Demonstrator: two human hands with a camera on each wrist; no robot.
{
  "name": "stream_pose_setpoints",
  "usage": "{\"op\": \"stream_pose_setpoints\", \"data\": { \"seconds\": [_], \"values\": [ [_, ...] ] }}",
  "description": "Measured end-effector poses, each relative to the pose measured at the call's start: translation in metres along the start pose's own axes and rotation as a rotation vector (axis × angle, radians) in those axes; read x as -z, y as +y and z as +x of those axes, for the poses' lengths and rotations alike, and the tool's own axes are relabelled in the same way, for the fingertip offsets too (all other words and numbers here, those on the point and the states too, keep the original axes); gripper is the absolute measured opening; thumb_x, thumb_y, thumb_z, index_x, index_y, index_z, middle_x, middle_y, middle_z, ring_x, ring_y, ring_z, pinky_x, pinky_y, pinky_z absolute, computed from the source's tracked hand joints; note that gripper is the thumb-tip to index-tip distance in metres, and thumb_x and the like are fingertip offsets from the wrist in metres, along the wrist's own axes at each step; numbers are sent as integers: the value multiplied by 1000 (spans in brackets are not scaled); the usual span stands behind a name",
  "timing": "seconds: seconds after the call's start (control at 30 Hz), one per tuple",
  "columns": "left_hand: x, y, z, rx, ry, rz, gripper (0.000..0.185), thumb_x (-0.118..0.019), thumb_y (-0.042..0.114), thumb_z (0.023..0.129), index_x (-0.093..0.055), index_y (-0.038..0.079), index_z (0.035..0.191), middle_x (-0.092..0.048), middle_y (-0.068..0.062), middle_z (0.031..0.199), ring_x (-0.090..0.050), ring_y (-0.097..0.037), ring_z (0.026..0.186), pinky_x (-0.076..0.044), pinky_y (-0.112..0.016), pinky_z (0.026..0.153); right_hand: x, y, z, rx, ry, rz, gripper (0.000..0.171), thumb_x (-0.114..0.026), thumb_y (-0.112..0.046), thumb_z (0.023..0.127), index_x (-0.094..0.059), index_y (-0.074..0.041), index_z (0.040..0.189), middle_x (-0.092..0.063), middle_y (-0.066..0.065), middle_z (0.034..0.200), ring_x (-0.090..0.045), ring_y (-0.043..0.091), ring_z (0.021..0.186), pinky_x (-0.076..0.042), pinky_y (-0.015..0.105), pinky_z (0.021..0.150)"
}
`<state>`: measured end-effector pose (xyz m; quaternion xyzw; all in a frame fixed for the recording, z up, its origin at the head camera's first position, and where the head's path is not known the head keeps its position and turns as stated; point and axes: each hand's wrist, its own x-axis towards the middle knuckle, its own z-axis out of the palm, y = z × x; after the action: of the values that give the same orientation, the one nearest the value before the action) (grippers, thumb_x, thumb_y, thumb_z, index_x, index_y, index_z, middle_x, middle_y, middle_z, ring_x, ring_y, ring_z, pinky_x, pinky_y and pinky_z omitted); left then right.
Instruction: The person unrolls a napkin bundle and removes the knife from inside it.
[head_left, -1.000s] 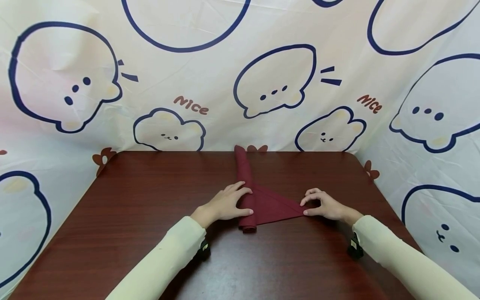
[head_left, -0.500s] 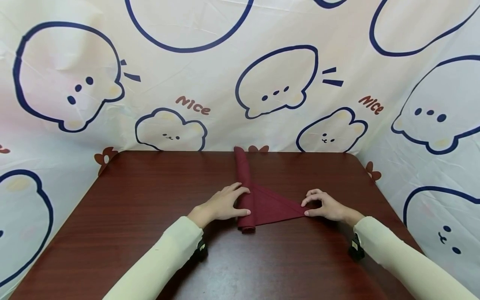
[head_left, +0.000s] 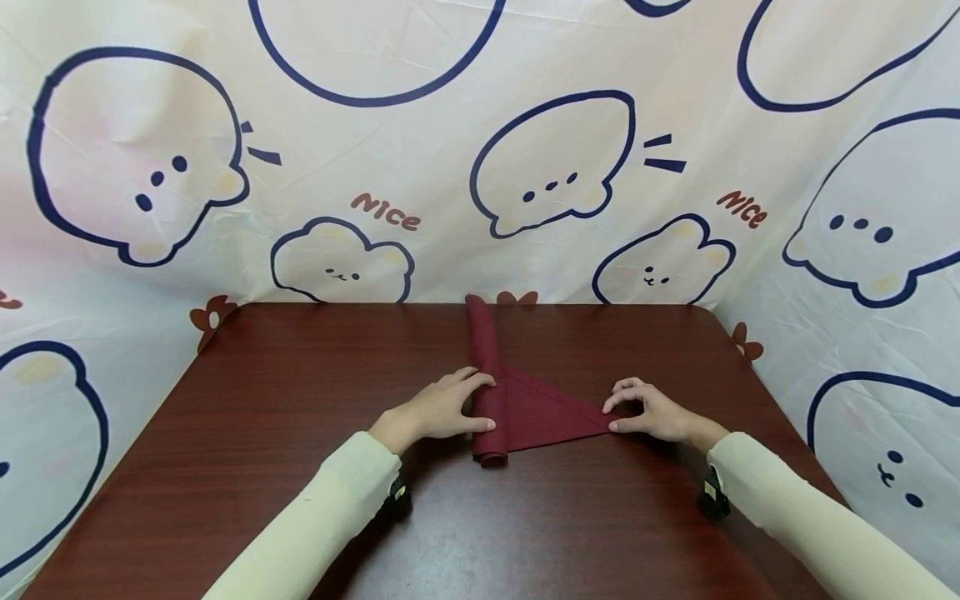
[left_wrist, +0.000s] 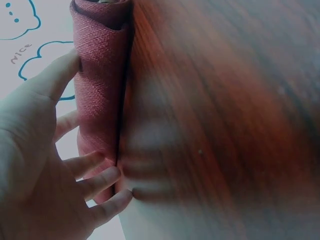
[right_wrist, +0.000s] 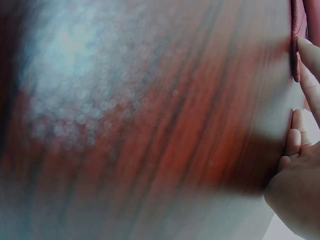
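Cloth: maroon woven napkin [head_left: 525,408], one side rolled, a flat triangle at frame centre.
Left hand [head_left: 442,408]: fingers spread against the roll.
Right hand [head_left: 652,412]: pinching the triangle's tip.
Surface: glossy wood-grain table [head_left: 300,417].

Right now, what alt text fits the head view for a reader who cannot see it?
Two hands work a dark red napkin on a brown table: the left hand rests on its rolled edge, the right hand pinches its pointed corner. A cartoon-print cloth hangs behind.
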<state>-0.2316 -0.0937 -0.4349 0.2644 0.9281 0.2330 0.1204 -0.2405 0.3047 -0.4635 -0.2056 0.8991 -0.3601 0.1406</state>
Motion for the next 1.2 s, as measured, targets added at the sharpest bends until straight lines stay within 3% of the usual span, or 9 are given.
{"op": "stream_pose_setpoints", "data": {
  "seconds": [0.33, 0.77, 1.2],
  "values": [
    [5, -1, -2, 21, -39, 15, 66, -70, 51, 91, -45, 29, 148, -41, -8, 158, -45, -33, 141, -41, -56, 112, 0, 2, 0, 1, 3, 2, 18, -79, -21, 88, -75, -13, 103, -50, 15, 127, -41, 32, 122, -33, 57, 104],
    [5, -1, -4, 18, -35, 5, 65, -69, 50, 92, -46, 27, 148, -41, -9, 157, -46, -34, 141, -42, -56, 112, 0, -1, 0, -10, -2, 14, 19, -79, -21, 88, -75, -12, 104, -49, 16, 128, -41, 33, 123, -32, 59, 105],
    [9, 15, 2, -20, 28, 49, 59, -66, 48, 94, -52, 23, 146, -31, -14, 165, -32, -38, 150, -36, -62, 115, -1, -1, 0, -7, 9, 8, 19, -80, -20, 87, -75, -12, 103, -50, 15, 126, -41, 32, 121, -33, 58, 104]
  ]
}}
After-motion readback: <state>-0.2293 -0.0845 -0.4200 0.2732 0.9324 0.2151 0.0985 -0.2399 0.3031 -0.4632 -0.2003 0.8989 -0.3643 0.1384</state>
